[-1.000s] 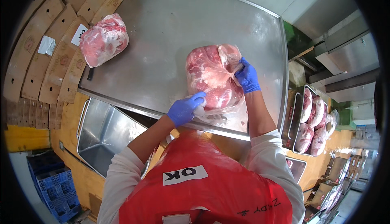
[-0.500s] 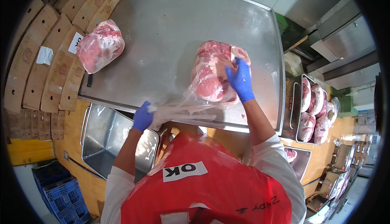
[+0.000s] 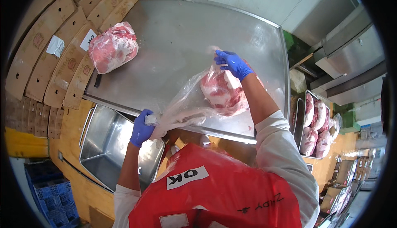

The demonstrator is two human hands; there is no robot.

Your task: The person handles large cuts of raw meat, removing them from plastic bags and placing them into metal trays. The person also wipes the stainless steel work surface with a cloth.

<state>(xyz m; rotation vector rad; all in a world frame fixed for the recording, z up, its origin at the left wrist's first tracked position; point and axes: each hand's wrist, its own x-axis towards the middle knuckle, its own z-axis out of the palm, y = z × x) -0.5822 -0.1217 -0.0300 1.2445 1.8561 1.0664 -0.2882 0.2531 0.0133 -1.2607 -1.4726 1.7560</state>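
A clear plastic bag [image 3: 182, 106] stretches between my two hands, both in blue gloves. My left hand [image 3: 142, 128] grips its bunched end just off the table's front edge. Farther up, my right hand [image 3: 233, 64] is closed on another part of the film, above a large piece of raw meat [image 3: 221, 89]. The film lies against this meat's left side, and my right forearm hides part of its right side. A second piece of raw meat [image 3: 113, 49] rests at the table's left edge, with a dark handle [image 3: 98, 80] just below it.
The metal table [image 3: 173, 34] has a raised rim. Cardboard boxes [image 3: 62, 58] line its left side. A deep metal tub [image 3: 101, 135] stands below the front left edge. On the right, another metal tub [image 3: 299, 124] holds several meat pieces. Blue plastic crates [image 3: 53, 201] stand at lower left.
My right hand has moved up and left off the meat, pulling film with it. The film has come partly away from the meat. My left hand keeps its grip, slightly lower.
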